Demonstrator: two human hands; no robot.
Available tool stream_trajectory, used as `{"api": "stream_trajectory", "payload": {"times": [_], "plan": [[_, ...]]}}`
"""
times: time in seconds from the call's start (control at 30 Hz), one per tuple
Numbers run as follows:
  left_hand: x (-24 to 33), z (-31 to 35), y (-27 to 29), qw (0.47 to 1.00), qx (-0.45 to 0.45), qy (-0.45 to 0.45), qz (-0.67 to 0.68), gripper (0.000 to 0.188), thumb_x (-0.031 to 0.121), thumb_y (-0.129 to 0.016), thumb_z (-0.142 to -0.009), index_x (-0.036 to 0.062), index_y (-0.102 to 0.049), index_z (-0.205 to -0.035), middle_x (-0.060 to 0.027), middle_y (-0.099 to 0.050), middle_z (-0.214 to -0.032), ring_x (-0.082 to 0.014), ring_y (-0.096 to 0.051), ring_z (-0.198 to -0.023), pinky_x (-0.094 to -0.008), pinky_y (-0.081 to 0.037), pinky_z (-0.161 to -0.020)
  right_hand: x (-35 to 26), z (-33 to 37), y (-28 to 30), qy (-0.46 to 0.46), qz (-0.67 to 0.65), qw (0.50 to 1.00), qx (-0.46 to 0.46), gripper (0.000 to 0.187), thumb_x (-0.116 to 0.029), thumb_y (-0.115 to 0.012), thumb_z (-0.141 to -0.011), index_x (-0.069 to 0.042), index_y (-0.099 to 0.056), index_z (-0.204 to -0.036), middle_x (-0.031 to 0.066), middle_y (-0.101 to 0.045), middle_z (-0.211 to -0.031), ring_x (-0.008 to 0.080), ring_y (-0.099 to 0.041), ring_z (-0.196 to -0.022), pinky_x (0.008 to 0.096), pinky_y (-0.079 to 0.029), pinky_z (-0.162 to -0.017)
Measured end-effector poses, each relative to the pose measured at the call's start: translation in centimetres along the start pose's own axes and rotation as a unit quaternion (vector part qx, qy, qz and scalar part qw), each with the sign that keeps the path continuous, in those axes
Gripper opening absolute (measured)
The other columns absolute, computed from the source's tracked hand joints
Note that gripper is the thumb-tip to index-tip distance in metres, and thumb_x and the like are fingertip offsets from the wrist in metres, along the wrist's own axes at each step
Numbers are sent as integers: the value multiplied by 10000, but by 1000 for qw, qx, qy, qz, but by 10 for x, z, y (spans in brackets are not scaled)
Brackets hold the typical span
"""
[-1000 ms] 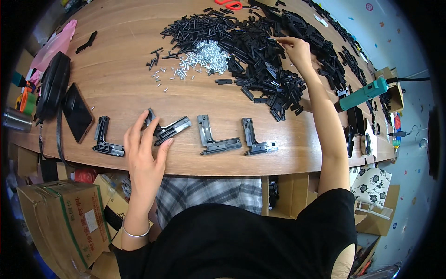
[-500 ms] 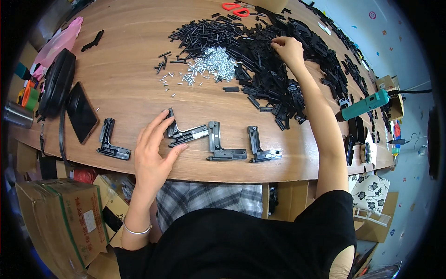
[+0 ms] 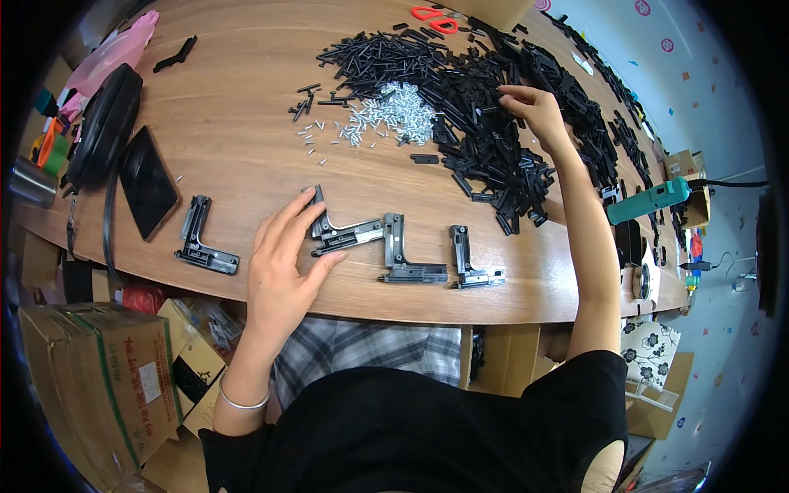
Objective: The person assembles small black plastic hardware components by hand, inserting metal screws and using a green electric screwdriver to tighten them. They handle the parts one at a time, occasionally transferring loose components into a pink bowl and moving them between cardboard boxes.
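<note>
Black L-shaped part [image 3: 353, 235]: lay on the wooden tabletop [image 3: 246, 123], near the centre of the frame and a little to its left.
Left hand [image 3: 283, 271]: was spread around that part from its left side, fingertips at the top of the short arm, thumb by the lower edge of the long arm; the fingers were not closed together, and how firmly they pressed could not be told.
Lie of the part: right of the left hand, in the gap between fingers and thumb; its long arm ran rightward and slightly up the frame, away from the hand, while its short arm pointed toward the top.
Nearer hand: the left, plainly; the right was well apart, toward the upper right of the frame.
Neighbouring L part [image 3: 394, 234]: its upright arm touched the long arm's far end or sat just beside it; which, could not be told.
Right hand [image 3: 538, 115]: was at the black heap [image 3: 493, 160], fingers bent; whether they pinched anything could not be told.
Rightmost L part [image 3: 460, 246]: lay apart, right of centre.
Silver screws [image 3: 403, 115]: were piled at upper centre, against the heap's left side.
</note>
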State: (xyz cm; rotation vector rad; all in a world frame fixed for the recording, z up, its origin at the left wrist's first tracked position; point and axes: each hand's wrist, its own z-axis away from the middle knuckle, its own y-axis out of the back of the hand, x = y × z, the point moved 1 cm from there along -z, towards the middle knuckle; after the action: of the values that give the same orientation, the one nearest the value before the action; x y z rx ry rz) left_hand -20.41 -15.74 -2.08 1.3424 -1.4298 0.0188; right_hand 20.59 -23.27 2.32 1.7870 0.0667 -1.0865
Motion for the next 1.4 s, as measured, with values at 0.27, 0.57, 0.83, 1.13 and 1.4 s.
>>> {"api": "stream_trajectory", "payload": {"times": [0.27, 0.57, 0.83, 1.13, 1.4], "plan": [[2, -1, 1, 1000, -2, 4, 14, 517, 157, -738, -650, 26, -555, -1116, -116, -520, -1221, -302, -494, -1091, -380, -401, -917, -23, 25, 2, -47, -266, 960, -75, 247, -93, -630, -822, -34, -587, -1058, 4, -586, -900, 70, -563, -837, 183, -461, -765], [-9, 3, 0, 999, 5, 10, 49, 604, 156, -728, -659, 17, -479, -1192, -145, -519, -1200, -319, -494, -1074, -386, -400, -914, -135, 132, -97, 163, -147, 962, -163, 161, -31, -661, -763, -8, -671, -922, 71, -632, -930, 127, -607, -823, 240, -507, -713], [-8, 3, 0, 997, 2, 28, 72, 705, 113, -747, -626, 18, -418, -1243, -178, -527, -1143, -335, -494, -1047, -390, -413, -889, -148, 159, -126, 425, 21, 899, -105, 180, -82, -718, -656, -61, -686, -832, 60, -663, -833, 224, -620, -749, 290, -507, -629], [-5, 2, -3, 997, 27, 27, 71, 695, 114, -762, -598, 37, -463, -1221, -160, -552, -1099, -302, -532, -961, -371, -444, -829, -135, 154, -127, 389, -29, 910, -142, 204, -62, -728, -645, -43, -695, -845, 46, -672, -829, 209, -595, -809, 294, -504, -693], [-2, 0, -3, 998, 16, 37, 43, 687, 117, -765, -595, 33, -469, -1209, -141, -562, -1075, -272, -539, -876, -355, -448, -784, -136, 158, -129, 451, 6, 887, -98, 220, -32, -727, -607, -45, -692, -824, 51, -663, -794, 223, -598, -812, 294, -515, -669]]}}
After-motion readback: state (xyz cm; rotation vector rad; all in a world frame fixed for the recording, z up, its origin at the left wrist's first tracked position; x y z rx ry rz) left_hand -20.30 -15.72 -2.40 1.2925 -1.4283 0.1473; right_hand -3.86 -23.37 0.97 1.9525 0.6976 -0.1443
